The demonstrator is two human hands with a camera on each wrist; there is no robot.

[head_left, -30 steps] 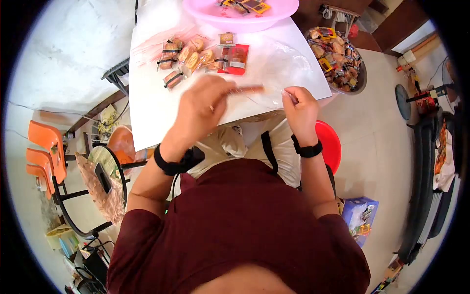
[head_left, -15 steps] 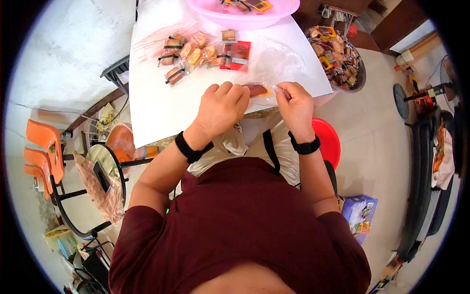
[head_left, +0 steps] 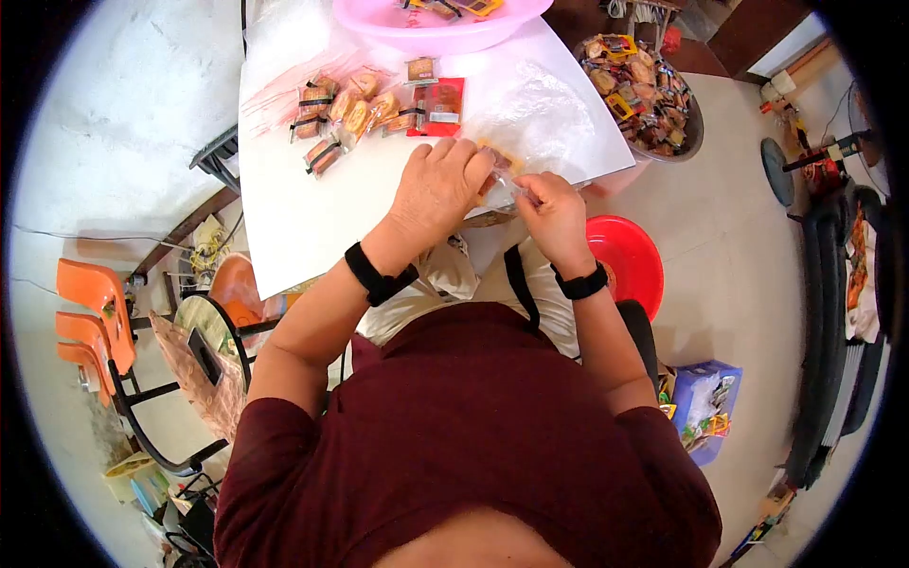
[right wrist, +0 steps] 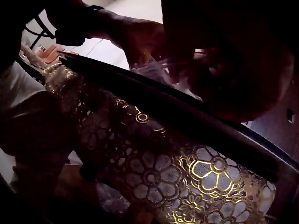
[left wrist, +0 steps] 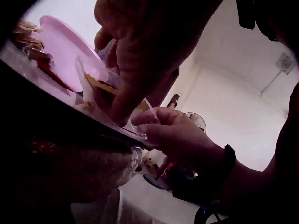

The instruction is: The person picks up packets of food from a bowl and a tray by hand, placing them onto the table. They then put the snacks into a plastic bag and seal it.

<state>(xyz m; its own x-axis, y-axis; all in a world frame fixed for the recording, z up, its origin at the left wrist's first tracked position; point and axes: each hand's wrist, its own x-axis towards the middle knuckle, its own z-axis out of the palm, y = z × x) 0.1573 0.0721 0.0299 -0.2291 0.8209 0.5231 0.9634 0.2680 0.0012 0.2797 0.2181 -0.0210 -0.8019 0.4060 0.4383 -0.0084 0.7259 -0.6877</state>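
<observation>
At the table's near edge, both hands hold a small clear plastic bag [head_left: 504,163] with brown and yellowish contents. The left hand [head_left: 440,185] grips its left side, knuckles up and fingers bent over it. On the right side, the right hand [head_left: 554,216] pinches the plastic between thumb and forefinger. Seen from the left wrist, the left thumb points down along the bag [left wrist: 96,88], close to the right fingertips. The right wrist view is dark, and the right hand [right wrist: 233,79] hides much of the plastic. Beyond the hands lie several wrapped snacks [head_left: 355,115] and a red packet [head_left: 445,106].
A pink basin [head_left: 445,33] with packets stands at the table's back. Thin clear plastic [head_left: 540,109] is spread on the white table [head_left: 284,208]. A tub of wrapped snacks [head_left: 644,99] is at the right, with a red basin [head_left: 630,260] below the edge.
The left hand first moved right to the bag and closed over its left part. Then both hands came nearer together, and the brown contents are now mostly covered by fingers.
</observation>
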